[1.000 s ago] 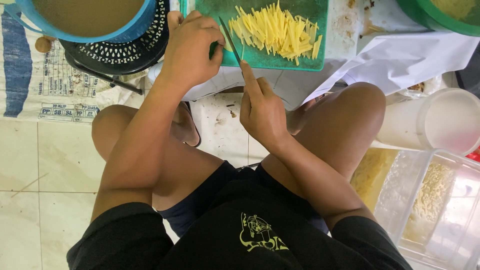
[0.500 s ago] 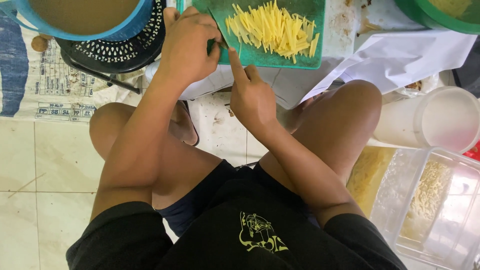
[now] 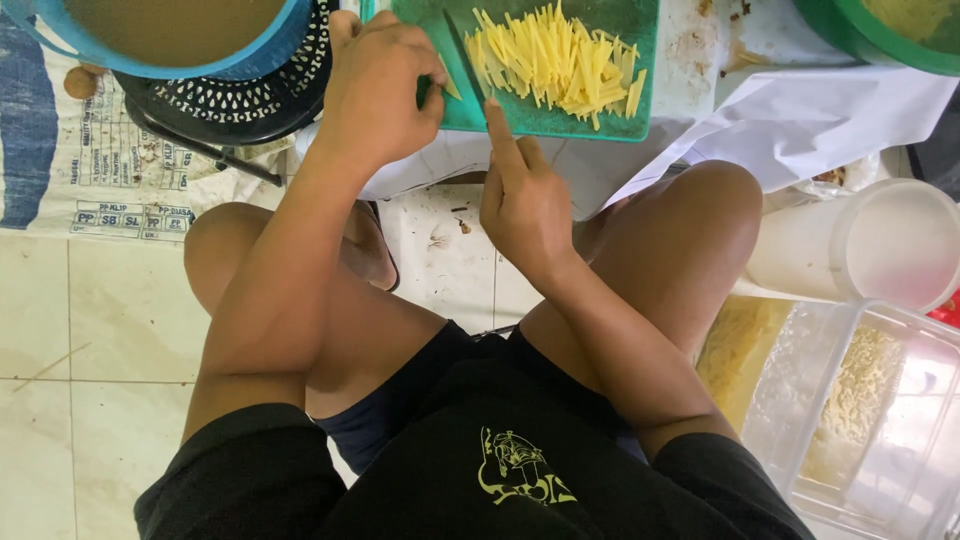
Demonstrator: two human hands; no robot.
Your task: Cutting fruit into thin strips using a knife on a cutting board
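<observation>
Green cutting board (image 3: pixel 610 118) is pinned by the clenched left hand (image 3: pixel 380 85) — knife (image 3: pixel 462 52) gripped by right hand (image 3: pixel 520 200), beside yellow strips (image 3: pixel 555 60).

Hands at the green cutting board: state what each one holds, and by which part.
The left hand pinches a small yellow piece between its fingertips. The right hand grips a knife; the handle is hidden.

A pale tiled floor (image 3: pixel 60 330) carries everything: a printed woven sack (image 3: pixel 90 170), white paper sheets (image 3: pixel 800 130) under the green cutting board (image 3: pixel 560 115), a white tub (image 3: pixel 880 250), and clear plastic containers (image 3: pixel 870 400).
</observation>
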